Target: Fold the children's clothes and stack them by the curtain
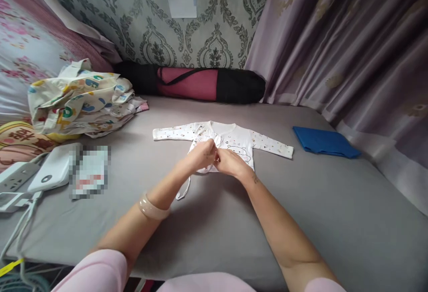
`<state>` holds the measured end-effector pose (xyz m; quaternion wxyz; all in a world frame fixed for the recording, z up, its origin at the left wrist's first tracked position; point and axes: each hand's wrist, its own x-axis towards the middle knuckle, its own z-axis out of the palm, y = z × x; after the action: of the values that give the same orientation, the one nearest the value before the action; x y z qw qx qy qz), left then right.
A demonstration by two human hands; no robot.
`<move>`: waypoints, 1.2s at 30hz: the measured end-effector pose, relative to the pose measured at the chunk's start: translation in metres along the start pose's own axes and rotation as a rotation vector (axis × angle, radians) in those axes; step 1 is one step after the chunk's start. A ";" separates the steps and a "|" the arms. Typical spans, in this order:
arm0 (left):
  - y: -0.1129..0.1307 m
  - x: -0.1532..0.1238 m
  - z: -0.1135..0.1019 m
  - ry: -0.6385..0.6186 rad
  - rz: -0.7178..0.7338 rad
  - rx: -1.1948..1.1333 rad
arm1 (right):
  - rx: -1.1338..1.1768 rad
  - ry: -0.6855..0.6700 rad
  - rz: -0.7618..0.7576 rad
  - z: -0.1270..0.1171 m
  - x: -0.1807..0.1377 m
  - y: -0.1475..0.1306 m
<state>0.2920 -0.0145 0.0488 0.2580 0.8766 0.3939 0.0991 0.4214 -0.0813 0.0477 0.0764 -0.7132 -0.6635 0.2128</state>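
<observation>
A small white baby shirt (234, 137) with tiny coloured dots lies flat on the grey bed sheet (207, 220), sleeves spread to both sides. My left hand (202, 154) and my right hand (230, 162) meet over its front. Both pinch the shirt's white tie strings, fingers closed. One loose string (184, 190) hangs down toward me from under my left hand. A pale bangle (153, 210) sits on my left wrist.
A pile of printed baby clothes (80, 100) lies at the back left. A folded blue cloth (323, 142) rests at the right. A black and pink roll bag (200, 83) lies along the wall. A white power bank (53, 167) and power strip (15, 177) sit at the left edge. Curtains hang at the right.
</observation>
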 end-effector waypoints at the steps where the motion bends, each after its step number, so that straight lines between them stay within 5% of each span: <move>1: 0.004 -0.003 0.008 0.004 -0.034 0.063 | -0.047 -0.007 0.025 0.001 -0.002 -0.003; 10: -0.014 -0.023 0.047 0.132 -0.070 0.304 | -0.170 0.058 0.044 0.010 -0.001 -0.008; 17: -0.025 -0.027 0.052 0.211 0.002 0.245 | 0.222 0.088 0.046 0.001 0.012 0.027; 25: -0.013 -0.021 0.052 0.206 -0.098 0.331 | 0.615 0.004 0.036 0.000 0.019 0.038; 36: -0.007 -0.016 0.034 0.306 -0.256 -0.198 | 0.698 0.074 0.039 -0.016 0.011 0.034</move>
<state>0.2897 -0.0347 0.0167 0.2905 0.7646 0.5249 0.2356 0.4594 -0.0718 0.0465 0.3354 -0.6638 -0.5339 0.4022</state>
